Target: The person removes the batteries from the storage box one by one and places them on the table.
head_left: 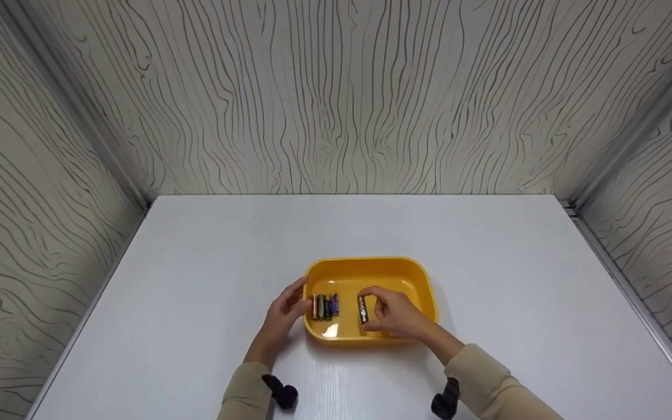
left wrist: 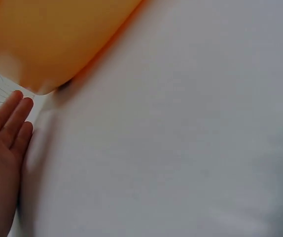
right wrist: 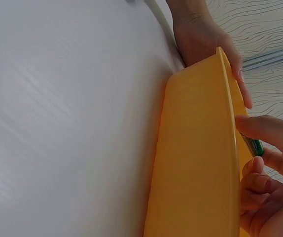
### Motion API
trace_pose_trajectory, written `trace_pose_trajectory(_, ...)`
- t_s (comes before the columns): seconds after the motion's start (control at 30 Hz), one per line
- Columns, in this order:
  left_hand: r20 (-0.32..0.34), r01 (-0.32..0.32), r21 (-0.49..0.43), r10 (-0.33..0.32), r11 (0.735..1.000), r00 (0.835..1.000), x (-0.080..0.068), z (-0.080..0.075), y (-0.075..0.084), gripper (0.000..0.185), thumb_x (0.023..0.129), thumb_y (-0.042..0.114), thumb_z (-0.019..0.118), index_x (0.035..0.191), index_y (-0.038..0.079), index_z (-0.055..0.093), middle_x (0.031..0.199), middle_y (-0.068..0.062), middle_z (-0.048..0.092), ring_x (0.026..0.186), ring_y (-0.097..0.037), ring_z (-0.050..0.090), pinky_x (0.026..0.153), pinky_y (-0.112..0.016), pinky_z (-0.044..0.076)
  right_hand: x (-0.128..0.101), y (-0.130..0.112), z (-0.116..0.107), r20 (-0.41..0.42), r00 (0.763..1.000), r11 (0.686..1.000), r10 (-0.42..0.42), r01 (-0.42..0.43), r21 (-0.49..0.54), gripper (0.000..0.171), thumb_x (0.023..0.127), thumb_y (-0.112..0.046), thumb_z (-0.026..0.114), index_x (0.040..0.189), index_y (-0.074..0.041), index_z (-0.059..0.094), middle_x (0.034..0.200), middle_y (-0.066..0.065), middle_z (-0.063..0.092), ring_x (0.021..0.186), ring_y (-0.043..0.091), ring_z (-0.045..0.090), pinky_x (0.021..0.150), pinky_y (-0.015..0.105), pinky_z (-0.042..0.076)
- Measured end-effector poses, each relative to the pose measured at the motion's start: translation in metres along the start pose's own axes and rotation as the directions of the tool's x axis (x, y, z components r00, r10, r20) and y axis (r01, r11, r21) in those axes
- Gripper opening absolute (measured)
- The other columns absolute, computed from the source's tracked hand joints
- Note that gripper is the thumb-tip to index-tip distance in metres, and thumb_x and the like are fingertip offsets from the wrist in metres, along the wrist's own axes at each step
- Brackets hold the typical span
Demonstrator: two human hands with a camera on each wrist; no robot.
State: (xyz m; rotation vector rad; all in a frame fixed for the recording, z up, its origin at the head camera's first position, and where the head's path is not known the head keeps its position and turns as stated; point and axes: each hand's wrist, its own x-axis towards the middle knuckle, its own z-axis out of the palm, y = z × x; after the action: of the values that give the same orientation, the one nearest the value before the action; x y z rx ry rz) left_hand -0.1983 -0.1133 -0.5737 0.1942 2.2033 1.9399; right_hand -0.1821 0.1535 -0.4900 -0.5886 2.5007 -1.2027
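Note:
My right hand (head_left: 397, 312) pinches a dark cylindrical battery (head_left: 363, 310) between thumb and fingertips, over the inside of a yellow tray (head_left: 371, 341). A green end of that battery (right wrist: 254, 146) shows in the right wrist view. Several batteries (head_left: 325, 307) lie side by side at the tray's left. My left hand (head_left: 284, 310) rests at the tray's left wall, its thumb over the rim beside those batteries. In the left wrist view three of the left hand's fingers (left wrist: 16, 118) are straight, a little apart from the tray.
The tray stands on a white table (head_left: 225, 251). Wood-grain patterned panels (head_left: 336, 99) rise behind the table and on both sides. Each beige sleeve (head_left: 248, 388) has a black device (head_left: 280, 392) at the wrist.

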Motion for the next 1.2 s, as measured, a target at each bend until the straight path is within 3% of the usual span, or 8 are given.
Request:
trace_pose_trajectory(0.3, 0.002, 0.06, -0.021, -0.06, 0.998, 0.998, 0.002, 0.002, -0.002, 0.056, 0.094, 0.038, 0.058, 0.146, 0.031, 0.039, 0.157, -0.001, 0.037, 0.147, -0.026, 0.034, 0.122, -0.049, 0.026, -0.018, 0.005, -0.015, -0.03, 0.999, 0.999, -0.027, 0.027, -0.019, 0.053, 0.079, -0.015, 0.078, 0.125, -0.001, 0.056, 0.066, -0.006, 0.044, 0.058, -0.001, 0.038, 0.056, 0.014, 0.036)
trace_pose_trajectory(0.47, 0.018, 0.051, -0.008, -0.051, 0.999, 0.999, 0.002, 0.004, -0.002, 0.056, 0.096, 0.038, 0.056, 0.148, 0.03, 0.037, 0.158, -0.003, 0.034, 0.147, -0.028, 0.032, 0.122, -0.051, 0.025, -0.029, 0.009, -0.024, -0.032, 0.999, 1.0, 0.009, -0.01, -0.011, 0.055, 0.078, -0.019, 0.079, 0.126, -0.003, 0.056, 0.068, -0.004, 0.044, 0.06, 0.0, 0.039, 0.054, 0.014, 0.035)
trace_pose_trajectory(0.63, 0.01, 0.069, -0.012, -0.069, 0.998, 0.998, 0.002, 0.004, 0.0, 0.057, 0.094, 0.042, 0.058, 0.146, 0.033, 0.038, 0.157, -0.001, 0.036, 0.147, -0.026, 0.032, 0.122, -0.051, 0.024, -0.038, 0.012, -0.034, -0.02, 1.0, 1.0, -0.01, 0.01, -0.007, 0.055, 0.079, -0.023, 0.078, 0.127, -0.006, 0.056, 0.069, -0.005, 0.045, 0.059, -0.002, 0.04, 0.053, 0.013, 0.035)
trace_pose_trajectory(1.03, 0.014, 0.091, -0.028, -0.091, 0.995, 0.996, 0.001, 0.0, -0.001, 0.054, 0.094, 0.042, 0.058, 0.145, 0.038, 0.038, 0.157, 0.003, 0.036, 0.148, -0.025, 0.031, 0.123, -0.052, 0.023, -0.052, 0.03, -0.063, -0.022, 0.999, 0.999, -0.029, 0.028, -0.024, 0.053, 0.082, -0.017, 0.076, 0.13, -0.007, 0.055, 0.072, -0.001, 0.048, 0.061, -0.002, 0.04, 0.055, 0.014, 0.037)
trace_pose_trajectory(1.2, 0.005, 0.067, -0.026, -0.066, 0.997, 0.998, 0.0, 0.001, 0.0, 0.056, 0.094, 0.039, 0.058, 0.146, 0.031, 0.039, 0.157, -0.002, 0.036, 0.148, -0.028, 0.031, 0.123, -0.052, 0.023, -0.058, 0.045, -0.074, -0.059, 0.998, 1.0, -0.007, 0.006, -0.017, 0.056, 0.081, -0.016, 0.076, 0.131, -0.003, 0.054, 0.072, -0.002, 0.048, 0.061, -0.002, 0.041, 0.055, 0.014, 0.037)
